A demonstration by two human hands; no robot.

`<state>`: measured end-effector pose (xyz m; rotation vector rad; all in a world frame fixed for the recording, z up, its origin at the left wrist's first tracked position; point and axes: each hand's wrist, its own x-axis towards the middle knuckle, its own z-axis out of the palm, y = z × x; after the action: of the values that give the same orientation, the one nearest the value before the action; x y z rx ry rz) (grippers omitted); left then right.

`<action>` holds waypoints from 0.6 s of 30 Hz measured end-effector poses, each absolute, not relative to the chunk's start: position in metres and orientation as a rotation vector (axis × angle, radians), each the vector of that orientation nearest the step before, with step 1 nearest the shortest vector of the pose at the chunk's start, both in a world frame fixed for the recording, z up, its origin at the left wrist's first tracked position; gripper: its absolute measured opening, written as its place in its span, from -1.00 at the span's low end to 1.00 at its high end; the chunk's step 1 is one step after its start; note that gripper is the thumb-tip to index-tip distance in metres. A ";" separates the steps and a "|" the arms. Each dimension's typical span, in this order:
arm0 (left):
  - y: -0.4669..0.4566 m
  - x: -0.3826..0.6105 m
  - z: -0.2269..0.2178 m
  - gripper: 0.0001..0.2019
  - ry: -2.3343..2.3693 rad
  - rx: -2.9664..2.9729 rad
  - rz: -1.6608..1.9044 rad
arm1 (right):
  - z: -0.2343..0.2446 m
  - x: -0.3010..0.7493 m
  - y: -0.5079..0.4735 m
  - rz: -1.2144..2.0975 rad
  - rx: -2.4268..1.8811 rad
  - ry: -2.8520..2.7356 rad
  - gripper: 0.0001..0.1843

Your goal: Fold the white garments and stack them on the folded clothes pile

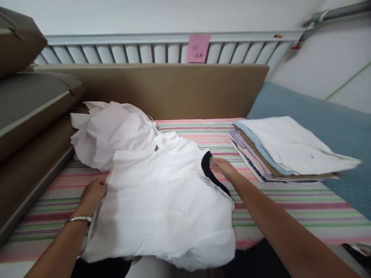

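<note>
A white garment [165, 200], seemingly a shirt, lies spread over the striped cloth and hangs toward me at the front edge. My left hand [94, 191], with a bracelet at the wrist, is closed on its left edge. On the far right side the garment has a curved opening with a black band [213, 173]. My right hand [220, 166] is at that band, its fingertips closed on the edge, though partly blurred. Behind the garment sits a crumpled heap of white cloth [113, 131].
Folded clothes [290, 146] are stacked at the right, a white piece on top. Brown cushioned panels [34, 162] are piled at the left. A brown board [174, 90] stands against the radiator [133, 53], which bears a pink note [198, 48]. Striped cloth [290, 208] covers the surface.
</note>
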<state>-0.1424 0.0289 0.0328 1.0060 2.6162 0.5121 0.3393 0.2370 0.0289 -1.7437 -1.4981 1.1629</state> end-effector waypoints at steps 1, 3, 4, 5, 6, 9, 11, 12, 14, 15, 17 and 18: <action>0.030 -0.142 0.034 -0.90 2.627 1.013 0.467 | 0.031 0.344 0.226 1.220 -1.702 -1.449 -0.80; 0.026 -0.136 0.039 -0.82 2.681 1.036 0.457 | 0.035 0.354 0.200 1.328 -1.603 -1.307 -0.82; 0.020 -0.131 0.042 -0.77 2.714 1.056 0.518 | 0.037 0.359 0.185 1.370 -1.555 -1.220 -0.82; 0.012 -0.125 0.044 -0.74 2.739 1.084 0.589 | 0.038 0.365 0.168 1.394 -1.518 -1.131 -0.81; 0.001 -0.118 0.045 -0.71 2.745 1.117 0.652 | 0.040 0.372 0.150 1.401 -1.492 -1.049 -0.79; -0.045 -0.097 0.042 -0.67 2.637 1.199 0.727 | 0.044 0.391 0.083 1.460 -1.477 -0.879 -0.73; -0.076 -0.088 0.035 -0.63 2.581 1.177 0.709 | 0.046 0.401 0.036 1.599 -1.496 -0.852 -0.65; -0.089 -0.086 0.030 -0.61 2.571 1.152 0.696 | 0.047 0.404 0.014 1.677 -1.506 -0.869 -0.61; -0.107 -0.084 0.023 -0.57 2.562 1.098 0.662 | 0.045 0.405 -0.020 1.854 -1.527 -0.893 -0.55; -0.111 -0.084 0.020 -0.56 2.556 1.076 0.649 | 0.041 0.403 -0.032 1.947 -1.527 -0.886 -0.53; -0.112 -0.084 0.016 -0.59 2.538 1.053 0.629 | 0.028 0.391 -0.045 2.105 -1.512 -0.838 -0.52; -0.111 -0.084 0.016 -0.63 2.523 1.051 0.621 | 0.018 0.382 -0.048 2.161 -1.500 -0.811 -0.53</action>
<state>-0.0845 -0.1111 0.0155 1.0509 2.5227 0.6211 0.3819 -0.0485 0.0182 -1.4997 -0.8110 2.1609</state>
